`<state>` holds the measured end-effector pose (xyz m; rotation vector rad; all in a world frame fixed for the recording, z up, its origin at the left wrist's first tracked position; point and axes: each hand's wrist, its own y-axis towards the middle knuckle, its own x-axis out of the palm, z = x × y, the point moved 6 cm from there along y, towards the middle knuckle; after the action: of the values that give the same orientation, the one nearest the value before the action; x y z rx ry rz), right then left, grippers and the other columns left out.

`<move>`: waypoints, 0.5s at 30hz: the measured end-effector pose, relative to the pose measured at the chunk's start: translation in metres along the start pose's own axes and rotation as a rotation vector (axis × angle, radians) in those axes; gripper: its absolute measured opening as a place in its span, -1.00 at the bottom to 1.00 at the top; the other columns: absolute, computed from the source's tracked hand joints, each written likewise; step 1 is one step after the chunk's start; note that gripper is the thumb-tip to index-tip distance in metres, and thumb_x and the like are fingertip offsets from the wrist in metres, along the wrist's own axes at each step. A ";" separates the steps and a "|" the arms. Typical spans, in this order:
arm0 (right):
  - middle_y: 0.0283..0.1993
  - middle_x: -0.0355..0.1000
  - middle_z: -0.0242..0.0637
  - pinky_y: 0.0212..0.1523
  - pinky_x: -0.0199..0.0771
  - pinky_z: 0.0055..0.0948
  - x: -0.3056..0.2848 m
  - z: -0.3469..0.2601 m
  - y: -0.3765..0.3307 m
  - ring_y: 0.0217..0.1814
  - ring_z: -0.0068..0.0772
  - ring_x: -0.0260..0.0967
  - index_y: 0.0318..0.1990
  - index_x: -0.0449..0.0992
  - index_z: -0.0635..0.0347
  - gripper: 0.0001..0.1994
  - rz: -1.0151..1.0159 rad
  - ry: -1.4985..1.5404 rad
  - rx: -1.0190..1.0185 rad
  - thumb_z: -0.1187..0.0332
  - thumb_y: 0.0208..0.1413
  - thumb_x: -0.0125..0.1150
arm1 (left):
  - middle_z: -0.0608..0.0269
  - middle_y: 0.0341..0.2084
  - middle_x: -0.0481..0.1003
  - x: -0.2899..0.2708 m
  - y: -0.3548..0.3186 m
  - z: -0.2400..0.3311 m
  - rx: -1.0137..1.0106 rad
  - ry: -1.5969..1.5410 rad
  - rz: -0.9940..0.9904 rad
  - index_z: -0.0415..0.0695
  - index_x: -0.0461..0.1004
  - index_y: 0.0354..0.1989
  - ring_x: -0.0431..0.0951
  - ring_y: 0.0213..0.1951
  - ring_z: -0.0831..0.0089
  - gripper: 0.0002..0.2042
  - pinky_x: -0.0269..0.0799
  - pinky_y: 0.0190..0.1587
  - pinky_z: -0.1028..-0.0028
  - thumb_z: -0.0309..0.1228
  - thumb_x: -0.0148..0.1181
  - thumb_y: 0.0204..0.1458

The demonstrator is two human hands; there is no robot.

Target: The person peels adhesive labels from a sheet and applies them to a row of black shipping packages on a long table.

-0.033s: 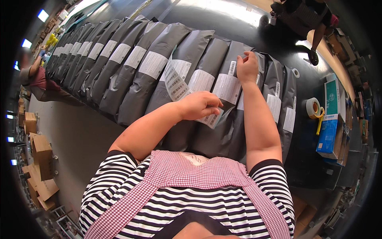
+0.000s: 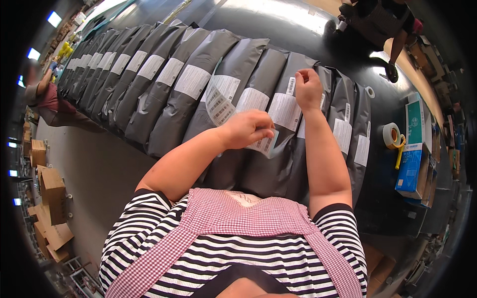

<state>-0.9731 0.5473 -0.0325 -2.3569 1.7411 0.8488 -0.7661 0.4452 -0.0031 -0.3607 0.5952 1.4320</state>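
Note:
My left hand [image 2: 248,128] holds a long strip of white label backing [image 2: 218,102] that curls up over the bags. My right hand [image 2: 309,89] rests with its fingers pinched on a small white sticker [image 2: 291,85] at the top of a grey mailer bag [image 2: 278,144]. That bag carries a larger white shipping label [image 2: 284,111]. It lies in a long row of overlapping grey mailer bags [image 2: 164,84] on a black table [image 2: 377,164], each with its own white label.
A roll of tape [image 2: 391,135] and blue boxes [image 2: 411,149] sit at the table's right side. Another person [image 2: 377,20] stands beyond the far edge, and a second person [image 2: 47,97] is at the left. Cardboard boxes [image 2: 49,198] stand on the floor to the left.

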 end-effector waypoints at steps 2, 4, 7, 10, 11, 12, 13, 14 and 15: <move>-0.36 0.50 -0.41 -0.22 0.44 -0.57 0.024 -0.039 -0.071 -0.30 -0.59 0.43 -0.26 0.52 0.27 -0.79 -0.520 0.568 0.197 0.36 0.06 0.41 | 0.21 -0.45 0.52 -0.038 -0.021 -0.014 -0.134 -0.043 0.252 -0.22 0.50 -0.38 0.51 -0.34 0.38 -0.79 0.42 -0.24 0.39 -0.32 0.30 0.12; -0.36 0.48 -0.49 -0.28 0.41 -0.62 0.021 -0.070 -0.115 -0.30 -0.71 0.39 -0.23 0.52 0.24 -0.76 -0.635 0.695 0.221 0.42 0.00 0.47 | 0.12 -0.60 0.41 -0.047 -0.025 -0.015 -0.112 -0.184 0.376 -0.24 0.44 -0.49 0.38 -0.50 0.23 -0.69 0.32 -0.39 0.32 -0.25 0.37 0.04; -0.35 0.51 -0.42 -0.30 0.40 -0.60 0.019 -0.083 -0.132 -0.33 -0.67 0.42 -0.22 0.47 0.25 -0.78 -0.554 0.501 0.197 0.52 0.02 0.40 | 0.14 -0.63 0.38 -0.055 -0.022 -0.015 -0.079 -0.115 0.378 -0.24 0.41 -0.53 0.36 -0.52 0.27 -0.64 0.30 -0.42 0.31 -0.23 0.42 -0.01; -0.35 0.51 -0.37 -0.30 0.40 -0.58 0.026 -0.101 -0.133 -0.32 -0.65 0.43 -0.15 0.42 0.27 -0.76 -0.500 0.481 0.166 0.56 0.06 0.32 | 0.13 -0.58 0.46 -0.064 -0.027 -0.022 -0.035 0.027 0.331 -0.25 0.45 -0.50 0.43 -0.50 0.26 -0.68 0.36 -0.40 0.32 -0.26 0.41 0.00; -0.37 0.44 -0.47 -0.28 0.36 -0.64 0.031 -0.105 -0.134 -0.33 -0.72 0.35 -0.10 0.38 0.22 -0.72 -0.506 0.451 0.145 0.60 0.07 0.30 | 0.12 -0.55 0.49 -0.067 -0.030 -0.025 -0.039 -0.079 0.349 -0.26 0.47 -0.47 0.47 -0.48 0.25 -0.69 0.39 -0.37 0.32 -0.26 0.41 -0.01; -0.36 0.45 -0.46 -0.27 0.36 -0.63 0.034 -0.107 -0.134 -0.33 -0.71 0.36 -0.12 0.39 0.22 -0.75 -0.485 0.446 0.149 0.60 0.08 0.29 | 0.10 -0.52 0.51 -0.069 -0.033 -0.027 -0.042 -0.187 0.366 -0.26 0.48 -0.45 0.50 -0.46 0.24 -0.70 0.42 -0.35 0.33 -0.27 0.41 -0.01; -0.35 0.47 -0.44 -0.26 0.37 -0.63 0.039 -0.108 -0.135 -0.32 -0.70 0.37 -0.14 0.39 0.23 -0.77 -0.465 0.442 0.154 0.60 0.08 0.28 | 0.09 -0.49 0.54 -0.072 -0.035 -0.031 -0.046 -0.295 0.383 -0.26 0.50 -0.43 0.53 -0.44 0.22 -0.71 0.44 -0.33 0.33 -0.27 0.41 -0.02; -0.34 0.48 -0.43 -0.26 0.38 -0.62 0.044 -0.108 -0.135 -0.31 -0.69 0.38 -0.16 0.40 0.24 -0.79 -0.446 0.438 0.159 0.60 0.09 0.27 | 0.07 -0.47 0.56 -0.074 -0.037 -0.037 -0.112 -0.315 0.325 -0.27 0.51 -0.40 0.56 -0.40 0.22 -0.71 0.46 -0.30 0.34 -0.27 0.41 -0.02; -0.33 0.49 -0.41 -0.25 0.39 -0.61 0.051 -0.104 -0.135 -0.30 -0.68 0.39 -0.18 0.42 0.26 -0.82 -0.439 0.393 0.158 0.60 0.10 0.26 | 0.04 -0.44 0.57 -0.077 -0.040 -0.044 -0.176 -0.335 0.264 -0.27 0.53 -0.38 0.58 -0.37 0.22 -0.72 0.47 -0.27 0.34 -0.27 0.40 -0.01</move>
<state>-0.8019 0.5104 -0.0027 -2.7652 1.2382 0.1867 -0.7363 0.3523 0.0018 -0.1769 0.2499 1.7594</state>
